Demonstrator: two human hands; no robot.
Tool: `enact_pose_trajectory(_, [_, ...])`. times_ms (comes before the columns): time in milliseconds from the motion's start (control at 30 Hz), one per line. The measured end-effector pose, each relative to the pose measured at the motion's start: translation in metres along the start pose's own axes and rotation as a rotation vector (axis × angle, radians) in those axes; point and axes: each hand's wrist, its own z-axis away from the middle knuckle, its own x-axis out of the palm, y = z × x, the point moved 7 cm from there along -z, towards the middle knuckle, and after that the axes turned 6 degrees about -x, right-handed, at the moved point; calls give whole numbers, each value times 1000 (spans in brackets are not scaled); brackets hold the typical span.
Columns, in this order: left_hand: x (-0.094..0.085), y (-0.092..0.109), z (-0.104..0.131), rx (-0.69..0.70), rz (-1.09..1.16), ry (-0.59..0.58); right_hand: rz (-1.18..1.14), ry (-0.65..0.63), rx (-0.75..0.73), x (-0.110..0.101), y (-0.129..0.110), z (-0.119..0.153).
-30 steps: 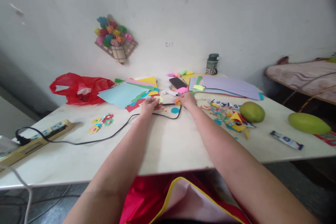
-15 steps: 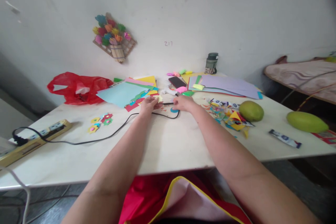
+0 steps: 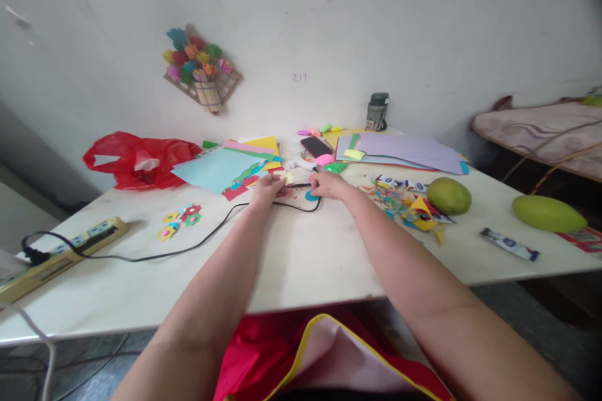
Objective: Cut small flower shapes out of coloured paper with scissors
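My left hand (image 3: 268, 189) is closed in a pinch over the table's middle, at a pale yellow paper piece (image 3: 288, 177). My right hand (image 3: 330, 185) is closed around a slim black corded tool (image 3: 301, 185), whose kind I cannot make out. It points left, its end close to my left fingertips. A black cord (image 3: 207, 239) runs from the power strip (image 3: 61, 257) and loops up to my right hand. Below that hand lies a blue round piece (image 3: 311, 196). Just beyond my hands is a white object (image 3: 301, 164) of unclear kind.
Paper flowers (image 3: 190, 214) lie left, before a red plastic bag (image 3: 141, 163). Coloured sheets (image 3: 211, 168) and a phone (image 3: 316, 147) are farther back. Paper scraps (image 3: 399, 203), two green fruits (image 3: 449, 195) and a tube (image 3: 510, 244) occupy the right. A bottle (image 3: 377, 111) stands behind.
Both hands keep almost the same place and grip. The view has shifted very slightly, and nothing on the table has visibly moved.
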Motion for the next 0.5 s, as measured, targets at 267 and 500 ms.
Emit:
enact_pose_trajectory(267, [5, 2, 4, -17, -12, -67, -437, 264, -10, 2, 13, -14])
enact_pose_trajectory(500, [10, 5, 7, -2, -41, -116, -889, 288, 18, 7, 12, -17])
